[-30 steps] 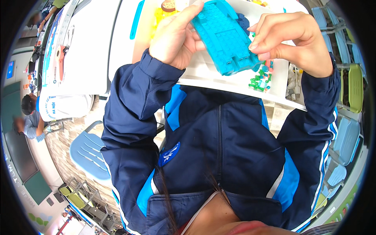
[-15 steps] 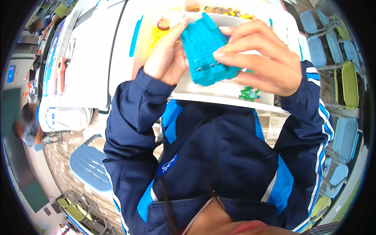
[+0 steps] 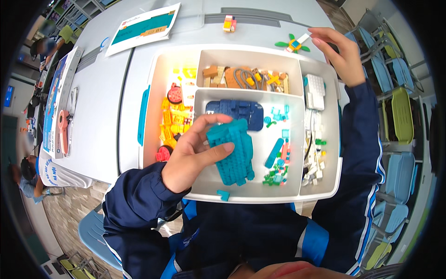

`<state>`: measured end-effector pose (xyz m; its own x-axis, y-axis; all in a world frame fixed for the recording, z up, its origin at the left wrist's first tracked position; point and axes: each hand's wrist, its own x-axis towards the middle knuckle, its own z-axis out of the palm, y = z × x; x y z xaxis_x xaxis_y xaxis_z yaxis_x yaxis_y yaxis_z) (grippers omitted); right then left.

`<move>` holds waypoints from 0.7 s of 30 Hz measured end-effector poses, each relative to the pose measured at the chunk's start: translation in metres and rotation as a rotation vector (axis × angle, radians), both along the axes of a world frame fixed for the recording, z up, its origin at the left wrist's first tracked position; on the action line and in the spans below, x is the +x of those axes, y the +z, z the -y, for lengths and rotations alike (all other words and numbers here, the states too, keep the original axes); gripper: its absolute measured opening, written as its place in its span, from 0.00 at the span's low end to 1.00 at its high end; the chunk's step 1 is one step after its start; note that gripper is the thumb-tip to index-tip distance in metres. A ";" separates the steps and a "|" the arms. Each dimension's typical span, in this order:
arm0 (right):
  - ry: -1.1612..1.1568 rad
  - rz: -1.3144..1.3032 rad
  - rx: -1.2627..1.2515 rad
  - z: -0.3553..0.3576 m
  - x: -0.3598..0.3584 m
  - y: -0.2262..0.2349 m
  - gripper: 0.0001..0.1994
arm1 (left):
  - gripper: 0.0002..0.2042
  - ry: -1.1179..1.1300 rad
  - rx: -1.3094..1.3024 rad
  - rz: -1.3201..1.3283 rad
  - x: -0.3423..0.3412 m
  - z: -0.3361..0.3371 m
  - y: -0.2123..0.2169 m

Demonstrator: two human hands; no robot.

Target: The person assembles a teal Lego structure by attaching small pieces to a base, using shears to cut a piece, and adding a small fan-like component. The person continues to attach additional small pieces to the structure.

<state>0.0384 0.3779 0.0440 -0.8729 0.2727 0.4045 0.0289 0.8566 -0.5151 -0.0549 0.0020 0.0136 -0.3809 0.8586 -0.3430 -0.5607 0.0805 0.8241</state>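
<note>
My left hand (image 3: 193, 156) is closed around a teal block of bricks (image 3: 232, 156), its studded side facing up and the thumb across it. The block is held over the front of a white sorting tray (image 3: 241, 199). Beyond the tray's far right corner, my right hand (image 3: 343, 53) has its thumb and fingers apart. Its fingertips are at the white blade of a small propeller-like brick piece (image 3: 293, 45) with green blades; whether they touch it I cannot tell. A small teal piece (image 3: 224, 194) is at the tray's front wall.
The tray's compartments hold yellow and red bricks (image 3: 174, 123), brown pieces (image 3: 251, 79), a dark blue plate (image 3: 253, 114) and white parts (image 3: 315, 93). Behind it are a pink-and-white brick figure (image 3: 229, 24) and a booklet (image 3: 146, 28). Scissors (image 3: 63, 132) lie at left.
My right hand has let go of the teal block and moved far right to the propeller piece. The left hand has lowered the block and turned it. The view now takes in more table.
</note>
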 end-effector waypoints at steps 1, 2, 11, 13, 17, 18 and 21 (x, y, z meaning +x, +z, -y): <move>-0.031 0.058 0.082 -0.024 -0.011 -0.012 0.18 | 0.22 -0.023 -0.027 0.039 -0.005 -0.005 0.000; -0.060 0.116 0.162 -0.046 -0.021 -0.027 0.19 | 0.23 -0.047 -0.028 0.079 -0.009 -0.010 -0.001; -0.033 0.366 0.086 -0.072 -0.066 -0.072 0.13 | 0.21 -0.238 -0.160 -0.413 -0.017 -0.021 -0.005; 0.024 0.365 0.098 -0.080 -0.067 -0.078 0.12 | 0.20 -0.239 -0.102 -0.508 -0.019 -0.025 -0.007; 0.101 0.350 0.113 -0.098 -0.068 -0.087 0.11 | 0.16 -0.148 -0.012 -0.692 -0.015 -0.027 -0.023; 0.103 0.378 0.133 -0.105 -0.073 -0.092 0.10 | 0.16 -0.170 -0.078 -0.704 -0.013 -0.025 -0.020; 0.067 0.444 0.159 -0.123 -0.068 -0.091 0.09 | 0.14 -0.267 -0.144 -0.791 -0.018 -0.028 -0.015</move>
<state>-0.0294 0.5014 -0.0469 -0.9843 0.1753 0.0209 0.1588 0.9312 -0.3280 -0.0727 0.0300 -0.0016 -0.3455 0.9222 -0.1736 0.2291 0.2623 0.9374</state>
